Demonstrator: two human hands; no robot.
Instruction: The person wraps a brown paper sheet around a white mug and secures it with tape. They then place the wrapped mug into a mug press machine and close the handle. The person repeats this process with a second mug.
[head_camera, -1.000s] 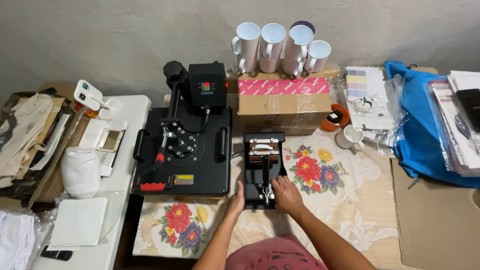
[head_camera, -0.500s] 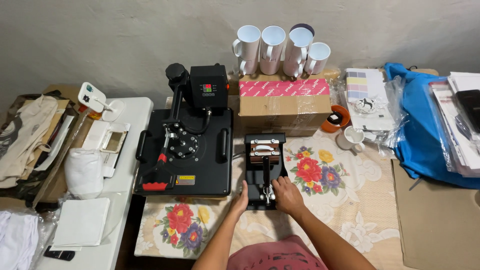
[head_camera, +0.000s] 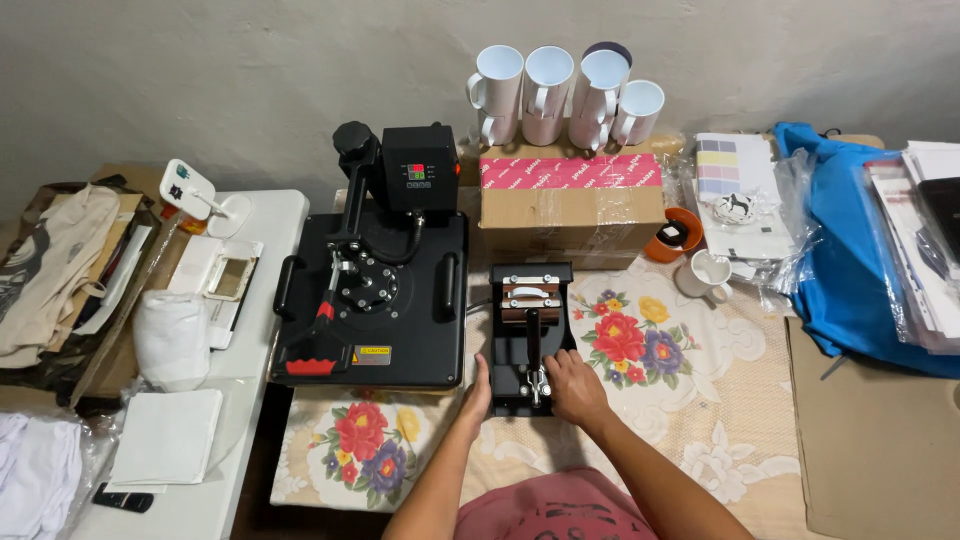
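- While both forearms reach forward from the bottom edge, the left hand (head_camera: 477, 398) lies flat against the near left corner of the small black mug press (head_camera: 530, 340), fingers together and pointing up along its side; it does not close around anything.
- The right hand (head_camera: 574, 388) rests on the near right part of the same press, its fingers curled toward the metal clasp at the base of the lever; whether it really pinches that clasp I cannot tell.
- The mug press stands on the flowered tablecloth (head_camera: 660, 350), just to the right of the big black flat heat press (head_camera: 375, 300), and just in front of the cardboard box (head_camera: 572, 210) with pink tape.
- Its dark lever lies along the middle, pointing toward the person.
- On top of the box, white mugs (head_camera: 565, 95) stand in a group near the wall.
- One more white mug (head_camera: 703, 273) stands on the cloth to the right of the press, near an orange round object (head_camera: 672, 235).
- A blue bag (head_camera: 850, 250) lies further right.
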